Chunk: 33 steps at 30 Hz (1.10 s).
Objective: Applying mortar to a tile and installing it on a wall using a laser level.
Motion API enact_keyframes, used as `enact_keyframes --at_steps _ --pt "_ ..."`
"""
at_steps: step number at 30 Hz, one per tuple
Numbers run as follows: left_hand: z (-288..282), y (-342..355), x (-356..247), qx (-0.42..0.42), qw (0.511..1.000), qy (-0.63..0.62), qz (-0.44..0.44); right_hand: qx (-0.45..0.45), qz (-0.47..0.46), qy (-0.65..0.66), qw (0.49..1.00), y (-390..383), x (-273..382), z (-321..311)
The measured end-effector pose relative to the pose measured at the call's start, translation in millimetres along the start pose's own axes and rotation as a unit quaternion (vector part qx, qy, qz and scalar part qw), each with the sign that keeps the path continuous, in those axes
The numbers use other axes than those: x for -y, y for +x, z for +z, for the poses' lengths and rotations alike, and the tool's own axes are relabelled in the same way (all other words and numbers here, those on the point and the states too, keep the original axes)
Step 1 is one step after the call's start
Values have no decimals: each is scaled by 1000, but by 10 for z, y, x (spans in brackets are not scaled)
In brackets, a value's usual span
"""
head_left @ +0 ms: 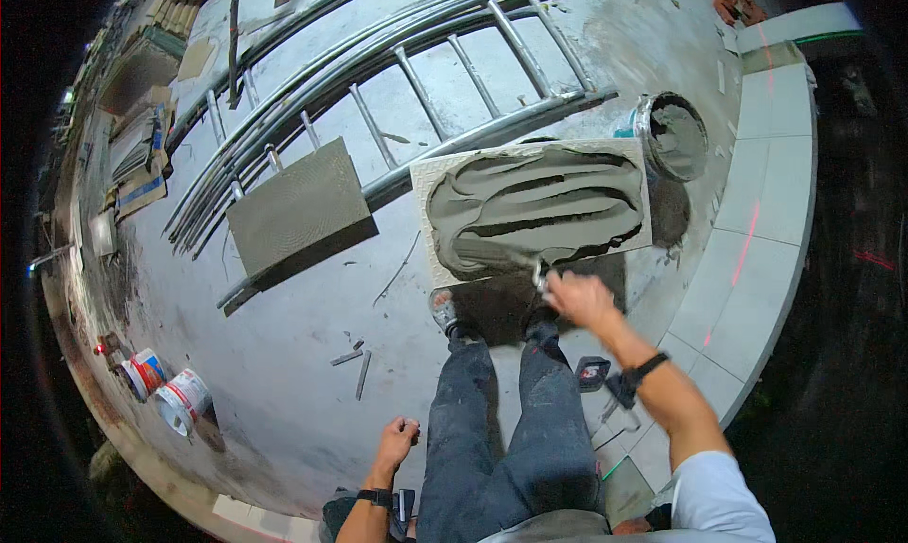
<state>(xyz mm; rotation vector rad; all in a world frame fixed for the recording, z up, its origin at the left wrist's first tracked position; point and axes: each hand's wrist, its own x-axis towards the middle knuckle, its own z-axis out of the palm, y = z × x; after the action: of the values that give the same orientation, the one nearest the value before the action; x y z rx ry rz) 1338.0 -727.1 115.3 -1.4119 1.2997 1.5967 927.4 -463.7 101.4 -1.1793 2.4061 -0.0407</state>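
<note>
The right hand [582,299] is closed around a trowel [540,274], whose visible metal part stands just to the left of the fingers; the rest is blurred against the mortar, so its exact direction cannot be told. Just ahead of that hand lies a pale rectangular tile [423,195], its long axis running left to right, the right end slightly farther from the person than the left. Grey mortar [534,201] covers most of it, in ridges that follow the same long axis.

The left hand [398,439] hangs well behind and left of the right one, fingers curled; whether it grips anything cannot be told. Ahead and to its left, a grey-coated slab [301,210] slants, its long axis rising to the right. Metal ladders [501,123] lie beyond both hands, and a bucket [643,129] of mortar stands ahead and right of the right hand.
</note>
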Motion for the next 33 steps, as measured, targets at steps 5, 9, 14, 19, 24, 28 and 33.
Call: enact_keyframes --at_steps 5,9,14,19,24,28,33 --pt "82 36 55 6 1000 -4 -8 -44 -48 -51 997 818 -443 -191" --pt "45 -9 112 -2 999 -45 2 59 147 209 965 700 123 64" --pt "55 -20 131 -18 999 -47 -3 100 282 562 771 419 720 -243" --pt "68 55 162 -15 1000 -13 -10 70 345 768 535 1078 1115 -115" --pt "-51 91 310 -26 998 -54 2 37 176 246 952 1003 809 -212" --pt "-132 260 448 -31 992 -120 10 12 196 276 941 659 310 -222" --pt "-267 250 380 -15 993 -113 6 50 365 634 680 801 616 -1004"
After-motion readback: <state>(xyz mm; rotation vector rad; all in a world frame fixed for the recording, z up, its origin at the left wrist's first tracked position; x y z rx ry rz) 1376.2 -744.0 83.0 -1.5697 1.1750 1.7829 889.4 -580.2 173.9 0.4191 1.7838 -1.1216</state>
